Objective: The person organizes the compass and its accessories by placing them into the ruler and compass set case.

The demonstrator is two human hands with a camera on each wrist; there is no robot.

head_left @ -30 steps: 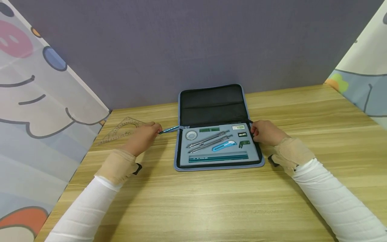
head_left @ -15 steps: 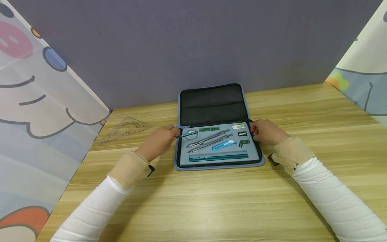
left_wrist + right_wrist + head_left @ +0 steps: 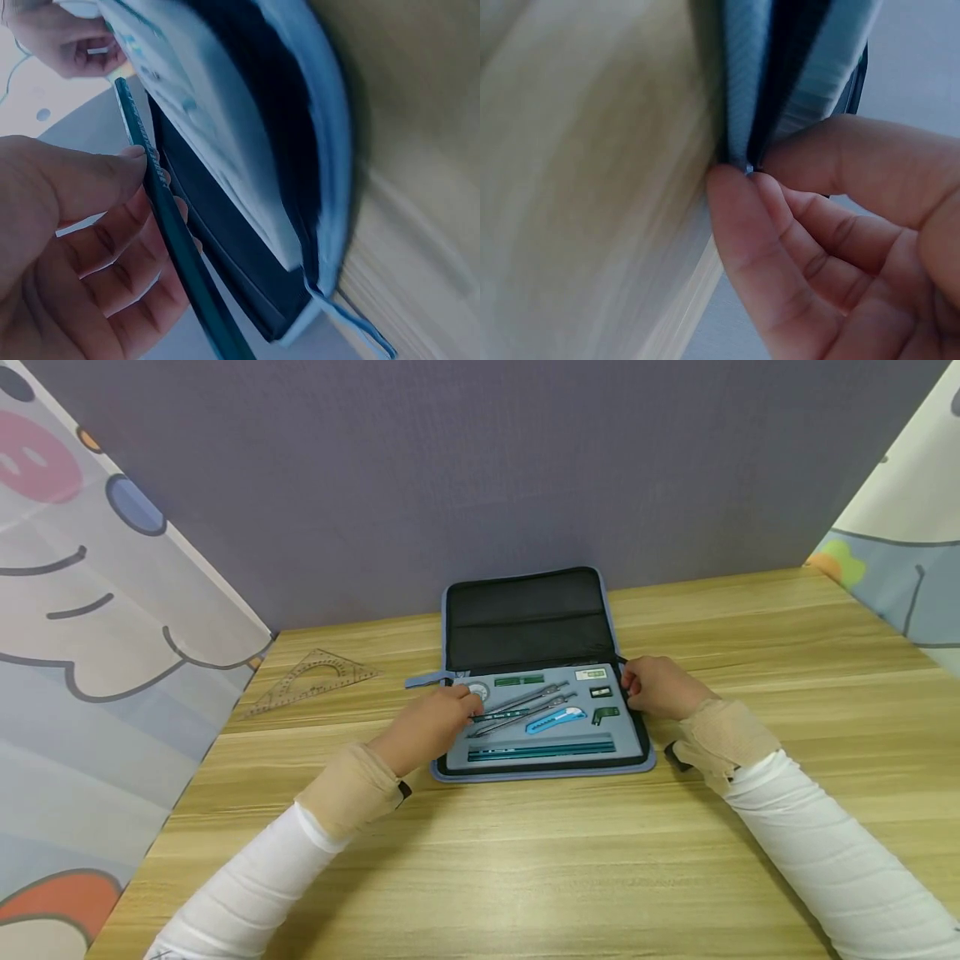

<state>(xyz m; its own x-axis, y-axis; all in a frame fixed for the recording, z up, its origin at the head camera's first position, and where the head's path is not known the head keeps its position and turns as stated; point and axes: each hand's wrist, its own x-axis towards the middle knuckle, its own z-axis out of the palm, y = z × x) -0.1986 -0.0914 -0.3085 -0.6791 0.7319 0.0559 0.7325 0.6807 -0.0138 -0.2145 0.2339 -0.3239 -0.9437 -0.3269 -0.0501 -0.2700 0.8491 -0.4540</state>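
A zip case (image 3: 525,635) lies unfolded on the table, its grey tray (image 3: 547,693) full of drawing tools. In the tray are two compasses (image 3: 528,697), a blue craft knife (image 3: 556,720), a sharpener (image 3: 602,692), an eraser (image 3: 591,674) and green pencils (image 3: 540,749) in the front slot. My left hand (image 3: 435,727) pinches a dark green pencil (image 3: 180,240) between thumb and fingers, over the tray's left side. At the case's right edge, near the fold, my right hand (image 3: 663,687) pinches the border (image 3: 744,90) with thumb and forefinger.
A clear set square (image 3: 318,677) with a protractor arc lies on the wooden table (image 3: 525,860) left of the case. A blue strap (image 3: 426,678) sticks out from the case's left side. A grey panel (image 3: 480,485) stands behind the table.
My left hand has carried the pencil rightward and toward me, from beside the case to over its tray. The right hand has stayed at the case's edge.
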